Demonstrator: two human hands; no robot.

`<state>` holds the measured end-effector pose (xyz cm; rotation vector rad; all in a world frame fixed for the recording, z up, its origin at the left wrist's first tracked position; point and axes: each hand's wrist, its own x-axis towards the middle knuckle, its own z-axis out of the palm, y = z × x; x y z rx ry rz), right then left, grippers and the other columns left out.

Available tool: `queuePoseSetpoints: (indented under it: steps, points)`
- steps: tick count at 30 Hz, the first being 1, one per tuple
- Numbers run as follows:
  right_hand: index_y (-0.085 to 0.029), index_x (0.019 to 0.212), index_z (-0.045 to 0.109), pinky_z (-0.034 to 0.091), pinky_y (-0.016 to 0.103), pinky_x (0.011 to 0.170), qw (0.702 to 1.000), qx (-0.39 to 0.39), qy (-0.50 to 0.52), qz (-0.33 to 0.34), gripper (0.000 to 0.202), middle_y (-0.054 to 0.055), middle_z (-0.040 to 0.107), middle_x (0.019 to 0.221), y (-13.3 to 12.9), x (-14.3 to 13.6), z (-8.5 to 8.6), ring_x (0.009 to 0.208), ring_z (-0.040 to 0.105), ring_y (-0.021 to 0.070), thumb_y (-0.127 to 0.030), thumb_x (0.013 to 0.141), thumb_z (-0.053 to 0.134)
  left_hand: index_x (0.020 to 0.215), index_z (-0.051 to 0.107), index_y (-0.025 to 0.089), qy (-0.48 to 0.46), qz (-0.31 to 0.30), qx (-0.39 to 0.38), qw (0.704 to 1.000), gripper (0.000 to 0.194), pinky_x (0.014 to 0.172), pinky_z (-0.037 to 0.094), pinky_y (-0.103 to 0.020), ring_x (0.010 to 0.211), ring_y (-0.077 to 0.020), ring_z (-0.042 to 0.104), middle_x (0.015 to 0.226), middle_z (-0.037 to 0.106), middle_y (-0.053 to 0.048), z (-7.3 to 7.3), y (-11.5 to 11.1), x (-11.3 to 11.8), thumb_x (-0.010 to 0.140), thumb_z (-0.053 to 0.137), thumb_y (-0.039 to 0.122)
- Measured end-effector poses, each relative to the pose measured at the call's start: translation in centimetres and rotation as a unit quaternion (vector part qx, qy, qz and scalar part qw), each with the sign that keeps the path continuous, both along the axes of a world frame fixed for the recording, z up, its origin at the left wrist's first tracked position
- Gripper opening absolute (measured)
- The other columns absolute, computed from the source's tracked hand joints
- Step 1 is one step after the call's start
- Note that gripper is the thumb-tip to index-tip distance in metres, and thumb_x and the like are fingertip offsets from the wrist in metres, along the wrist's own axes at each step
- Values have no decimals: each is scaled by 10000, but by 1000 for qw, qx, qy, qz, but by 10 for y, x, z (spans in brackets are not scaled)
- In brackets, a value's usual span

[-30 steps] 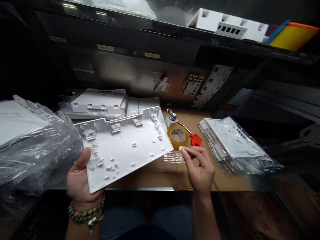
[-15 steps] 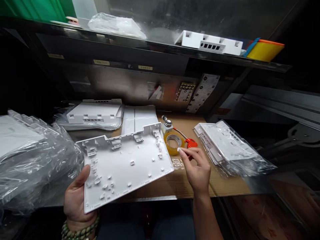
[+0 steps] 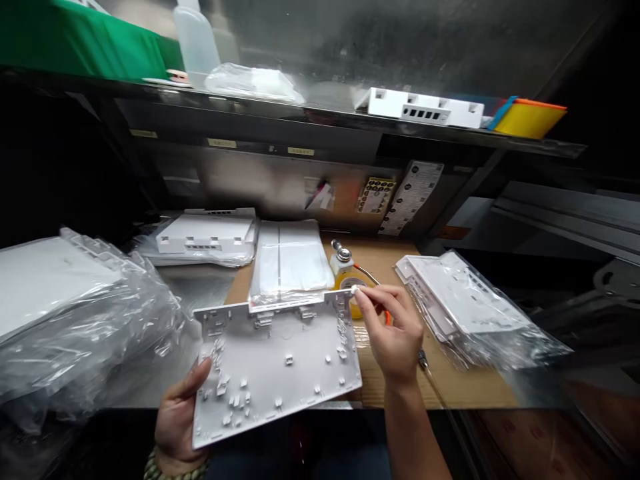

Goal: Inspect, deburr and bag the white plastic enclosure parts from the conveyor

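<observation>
My left hand [image 3: 179, 417] grips the lower left edge of a white plastic housing shell [image 3: 305, 333], thumb on its inner face. The shell is tilted, showing small clips and posts inside. My right hand [image 3: 395, 330] pinches a small white piece [image 3: 355, 290] between thumb and fingertips, at the shell's upper right corner. What the piece is cannot be made out. Behind that hand a roll of yellow tape [image 3: 343, 281] is partly hidden. A small bottle with a metal top [image 3: 342, 260] stands beside the tape.
Bagged white housings lie at left [image 3: 55, 280] and right [image 3: 475, 300]. A white housing [image 3: 205, 233] and a stack of clear bags [image 3: 290, 257] are at the back. The shelf [image 3: 330, 117] above bears another housing [image 3: 425, 107] and a yellow container [image 3: 533, 119]. A thin shaft [image 3: 434, 383] lies at right.
The view has shifted, with the scene sitting lower. The shell has moved right and down, its upper right corner now at my right fingertips. My right hand now hides more of the tape.
</observation>
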<state>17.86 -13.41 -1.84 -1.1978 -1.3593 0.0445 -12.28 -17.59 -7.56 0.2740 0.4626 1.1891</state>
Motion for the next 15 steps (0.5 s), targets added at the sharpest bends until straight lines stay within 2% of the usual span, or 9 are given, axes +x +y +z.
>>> queuePoseSetpoints:
  steps: [3, 6, 8, 11, 15]
  points:
    - [-203, 979, 808, 504, 294, 630, 999, -2, -20, -32, 75, 27, 684, 899, 4, 13, -7, 769, 625, 144, -222, 937, 749, 1638, 282, 392, -3, 3, 15, 1000, 796, 1226, 358, -585, 1393, -378, 534, 1491, 627, -62, 6, -2, 6, 936, 596, 185]
    - [-205, 957, 807, 485, 288, 600, 998, 26, 1, -53, 59, 21, 679, 882, 3, 8, -1, 751, 614, 141, -216, 903, 788, 1633, 253, 444, 33, 25, 13, 999, 838, 1233, 370, -546, 1367, -339, 578, 1481, 644, -38, 21, -5, 22, 942, 590, 110]
    - [-222, 991, 802, 494, 286, 603, 998, 52, 4, -16, 107, 19, 674, 900, -4, -11, 11, 760, 610, 141, -176, 895, 788, 1633, 240, 452, 57, 46, 5, 997, 866, 1237, 379, -508, 1364, -311, 591, 1466, 660, -32, 33, -7, 40, 938, 616, 97]
    - [-244, 1071, 784, 536, 289, 604, 994, 75, -14, 78, 217, 28, 673, 931, -19, -52, 32, 766, 625, 145, -105, 909, 746, 1609, 296, 486, 79, 70, 9, 994, 897, 1252, 371, -454, 1405, -279, 561, 1507, 628, -1, 48, -8, 70, 909, 697, 94]
    - [-255, 1109, 771, 607, 294, 631, 984, 112, -10, 139, 276, 33, 688, 933, -26, -90, 50, 794, 672, 155, -66, 918, 712, 1548, 449, 469, 89, 58, 58, 993, 798, 1256, 372, -421, 1473, -299, 485, 1579, 556, 11, 54, -11, 93, 879, 798, 210]
